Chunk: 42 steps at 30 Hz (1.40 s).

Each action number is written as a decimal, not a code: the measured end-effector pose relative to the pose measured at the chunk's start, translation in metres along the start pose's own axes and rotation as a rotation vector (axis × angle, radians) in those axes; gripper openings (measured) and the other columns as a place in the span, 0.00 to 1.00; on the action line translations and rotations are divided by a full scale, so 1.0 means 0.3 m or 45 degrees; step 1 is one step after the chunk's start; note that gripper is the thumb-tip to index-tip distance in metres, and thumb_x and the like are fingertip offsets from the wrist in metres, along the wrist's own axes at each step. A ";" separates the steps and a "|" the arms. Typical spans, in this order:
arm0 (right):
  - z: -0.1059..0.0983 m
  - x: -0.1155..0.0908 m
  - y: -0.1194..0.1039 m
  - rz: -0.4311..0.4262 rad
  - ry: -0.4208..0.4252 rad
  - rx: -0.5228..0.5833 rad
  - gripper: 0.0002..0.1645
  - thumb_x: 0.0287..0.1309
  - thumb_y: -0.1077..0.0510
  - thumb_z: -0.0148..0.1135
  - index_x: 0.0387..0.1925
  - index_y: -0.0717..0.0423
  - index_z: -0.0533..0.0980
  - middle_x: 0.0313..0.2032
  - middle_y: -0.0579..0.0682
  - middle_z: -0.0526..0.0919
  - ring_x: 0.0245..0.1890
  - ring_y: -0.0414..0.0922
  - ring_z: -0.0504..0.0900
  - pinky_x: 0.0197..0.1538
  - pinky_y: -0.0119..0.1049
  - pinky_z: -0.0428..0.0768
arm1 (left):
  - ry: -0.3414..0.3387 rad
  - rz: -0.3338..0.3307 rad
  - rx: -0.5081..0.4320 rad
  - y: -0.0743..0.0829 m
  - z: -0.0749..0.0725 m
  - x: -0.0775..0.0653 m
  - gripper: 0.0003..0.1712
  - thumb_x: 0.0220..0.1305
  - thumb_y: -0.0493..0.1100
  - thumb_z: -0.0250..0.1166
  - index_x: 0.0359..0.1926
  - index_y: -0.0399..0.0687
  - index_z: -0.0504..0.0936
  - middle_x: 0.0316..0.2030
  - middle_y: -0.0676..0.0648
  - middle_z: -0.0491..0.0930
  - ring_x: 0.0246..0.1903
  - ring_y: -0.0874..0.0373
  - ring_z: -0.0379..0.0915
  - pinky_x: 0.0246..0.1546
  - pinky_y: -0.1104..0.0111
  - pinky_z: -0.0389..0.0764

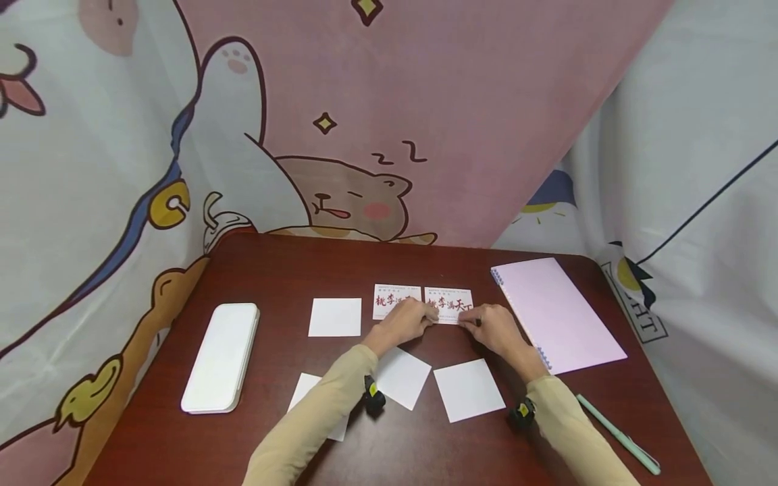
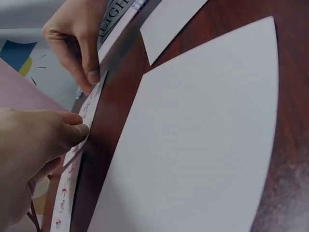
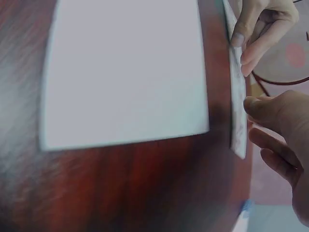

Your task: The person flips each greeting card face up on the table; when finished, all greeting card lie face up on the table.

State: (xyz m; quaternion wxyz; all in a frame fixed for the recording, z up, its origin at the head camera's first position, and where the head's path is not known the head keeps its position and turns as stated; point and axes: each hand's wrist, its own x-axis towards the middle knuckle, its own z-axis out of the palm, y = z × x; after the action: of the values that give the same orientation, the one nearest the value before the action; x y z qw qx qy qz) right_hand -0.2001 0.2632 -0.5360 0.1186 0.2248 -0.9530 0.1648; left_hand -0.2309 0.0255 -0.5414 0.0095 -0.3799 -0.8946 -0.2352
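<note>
Two white cards with red Chinese characters lie side by side at the back of the table. My left hand (image 1: 406,320) pinches the lower left corner of the right printed card (image 1: 448,302) and partly covers the left printed card (image 1: 389,297). At the lower right corner of that same right card, my right hand (image 1: 497,329) holds the edge between thumb and fingers. The left wrist view shows the left hand (image 2: 36,150) and the right hand (image 2: 79,38) on the card's near edge. In the right wrist view the printed card (image 3: 238,111) is seen nearly edge-on.
Blank white cards lie around: one at the left (image 1: 335,317), two near the forearms (image 1: 404,376) (image 1: 469,390), one partly under the left sleeve (image 1: 304,388). A white case (image 1: 220,358) stands left; a pink notebook (image 1: 559,314) and green pen (image 1: 620,433) lie right.
</note>
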 end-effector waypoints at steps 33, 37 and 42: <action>0.066 0.378 -0.467 -0.075 -0.308 0.388 0.38 0.54 0.49 0.77 0.61 0.64 0.75 0.57 0.59 0.82 0.57 0.56 0.81 0.62 0.50 0.78 | 0.060 -0.541 -0.248 -0.305 -0.341 -0.406 0.38 0.55 0.42 0.76 0.67 0.45 0.75 0.66 0.42 0.76 0.67 0.43 0.70 0.68 0.48 0.72; 0.101 0.395 -0.512 -0.062 -0.430 0.356 0.44 0.51 0.48 0.79 0.65 0.64 0.72 0.59 0.59 0.80 0.62 0.55 0.78 0.68 0.48 0.75 | -0.003 -0.576 -0.229 -0.324 -0.359 -0.439 0.43 0.50 0.42 0.79 0.68 0.43 0.74 0.67 0.40 0.73 0.69 0.41 0.68 0.68 0.46 0.70; 0.150 0.413 -0.569 -0.085 -0.554 0.278 0.53 0.46 0.44 0.82 0.68 0.64 0.69 0.63 0.59 0.76 0.65 0.56 0.74 0.70 0.47 0.72 | -0.075 -0.635 -0.167 -0.333 -0.371 -0.459 0.51 0.40 0.40 0.83 0.68 0.40 0.73 0.68 0.36 0.70 0.68 0.39 0.66 0.66 0.46 0.72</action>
State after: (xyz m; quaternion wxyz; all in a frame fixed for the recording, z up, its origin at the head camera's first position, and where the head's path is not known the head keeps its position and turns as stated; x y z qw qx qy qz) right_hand -0.2349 0.0541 -0.4957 -0.1092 0.2978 -0.9247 0.2106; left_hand -0.2193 -0.1751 -0.5107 -0.0996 -0.1542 -0.9433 -0.2765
